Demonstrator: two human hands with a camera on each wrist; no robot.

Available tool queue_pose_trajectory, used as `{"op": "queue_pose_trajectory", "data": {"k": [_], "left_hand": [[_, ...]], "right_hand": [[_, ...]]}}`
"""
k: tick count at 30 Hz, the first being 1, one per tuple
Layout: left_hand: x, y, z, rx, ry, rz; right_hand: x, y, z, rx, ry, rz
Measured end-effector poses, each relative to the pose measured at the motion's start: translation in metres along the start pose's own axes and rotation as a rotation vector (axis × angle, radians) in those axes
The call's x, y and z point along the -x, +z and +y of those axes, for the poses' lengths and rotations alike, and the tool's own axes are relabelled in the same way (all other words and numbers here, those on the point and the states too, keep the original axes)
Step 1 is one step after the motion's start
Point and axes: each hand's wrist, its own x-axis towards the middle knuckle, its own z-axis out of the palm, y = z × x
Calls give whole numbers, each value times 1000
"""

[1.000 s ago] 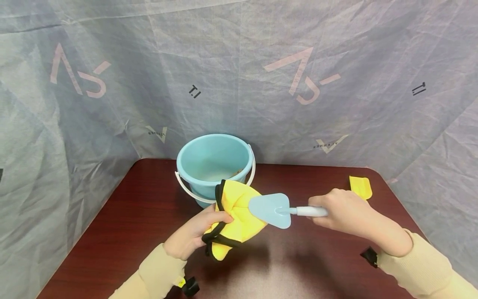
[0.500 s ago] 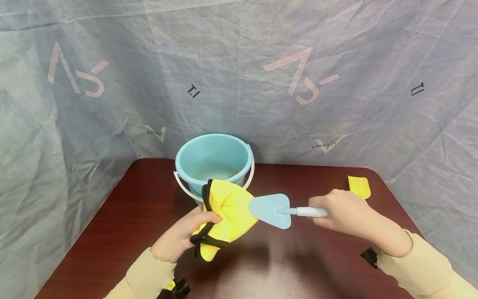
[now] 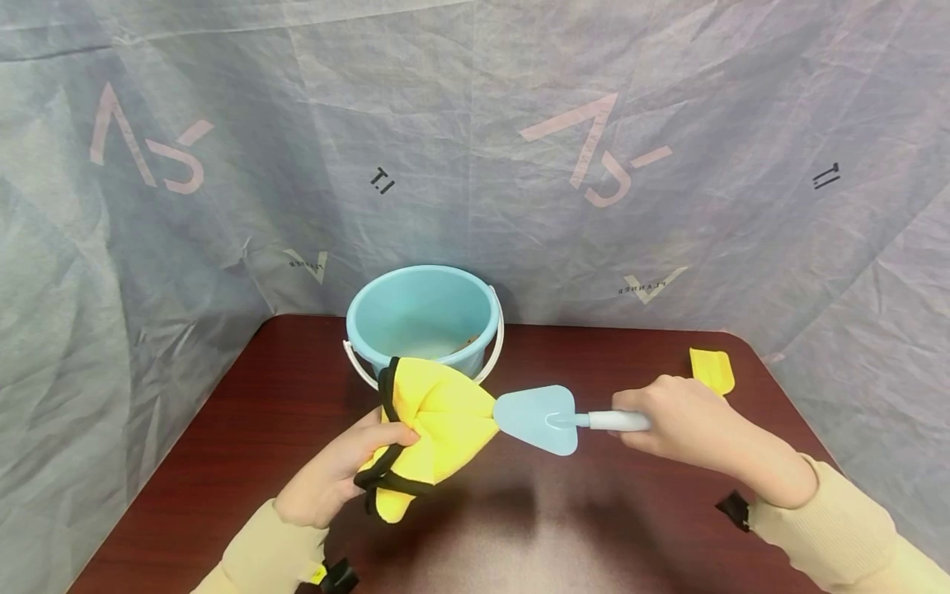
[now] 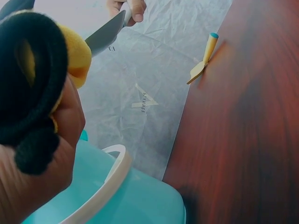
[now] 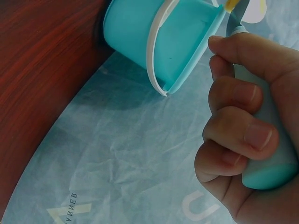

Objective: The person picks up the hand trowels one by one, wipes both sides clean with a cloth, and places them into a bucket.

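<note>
Between the side edges of the table [image 3: 223, 429], your right hand [image 3: 671, 417] grips the trowel [image 3: 562, 419] and your left hand [image 3: 341, 462] pinches the yellow cloth [image 3: 449, 417] by the blade tip [image 3: 505, 411], so wiping likely needs a steady handle [image 3: 616, 421].

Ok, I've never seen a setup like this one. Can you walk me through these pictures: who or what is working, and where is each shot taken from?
There's no machine here: a person works with two bare hands. The wide view comes from a camera worn on the head; the two closer views come from cameras on the wrists, each looking at its own hand's work. The left hand holds a black-edged yellow cloth. The right hand grips a light blue trowel. On the dark red table, a blue bucket stands toward the back, and a small yellow scoop lies near the far right corner.
</note>
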Motion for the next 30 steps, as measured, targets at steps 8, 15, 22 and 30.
{"op": "queue_pose_trajectory", "data": {"k": [8,15,22,30], "left_hand": [[11,0,5,-11,-11,56],[23,-3,8,-50,-52,158],[31,-14,5,-24,-52,110],[26,-23,-4,-68,-139,163]], "right_hand": [[1,1,0,7,12,-7],[1,2,1,8,12,-13],[2,2,2,-1,-12,-1],[0,1,3,-4,-27,14]]}}
